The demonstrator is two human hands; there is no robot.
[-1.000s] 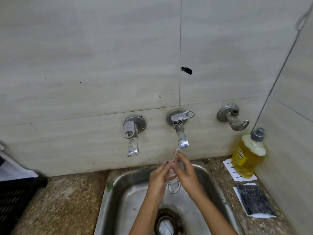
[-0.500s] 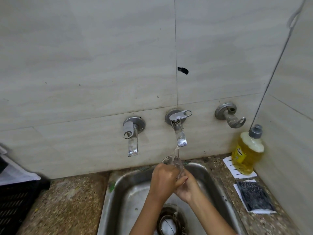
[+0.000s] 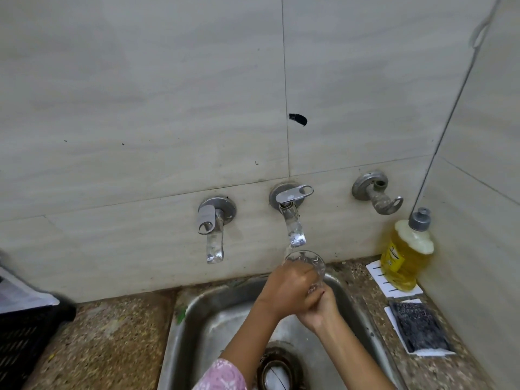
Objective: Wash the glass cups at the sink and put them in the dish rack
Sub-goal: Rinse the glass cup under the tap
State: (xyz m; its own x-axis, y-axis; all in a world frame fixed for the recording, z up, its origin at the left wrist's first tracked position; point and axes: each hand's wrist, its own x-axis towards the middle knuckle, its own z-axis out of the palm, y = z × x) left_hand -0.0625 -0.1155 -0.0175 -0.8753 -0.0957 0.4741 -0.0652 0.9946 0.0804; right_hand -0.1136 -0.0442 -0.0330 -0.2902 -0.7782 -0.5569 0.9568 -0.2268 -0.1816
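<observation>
A clear glass cup [image 3: 308, 261] is held over the steel sink [image 3: 194, 327], its mouth tipped toward the middle tap [image 3: 294, 226], from which water runs into it. My left hand [image 3: 289, 288] wraps around the cup's side from the left. My right hand [image 3: 320, 308] grips the cup's lower part from below and the right. Both hands hide most of the glass; only its rim and upper wall show.
A second tap [image 3: 213, 229] is on the wall to the left, a bare valve [image 3: 377, 195] to the right. A yellow dish soap bottle [image 3: 405, 257] and a dark scrub pad [image 3: 419, 327] lie on the right counter. A black crate [image 3: 25, 339] stands at far left.
The cup has turned from hanging low between my fingers to mouth up under the stream. My left hand has closed over its side, my right has dropped beneath it.
</observation>
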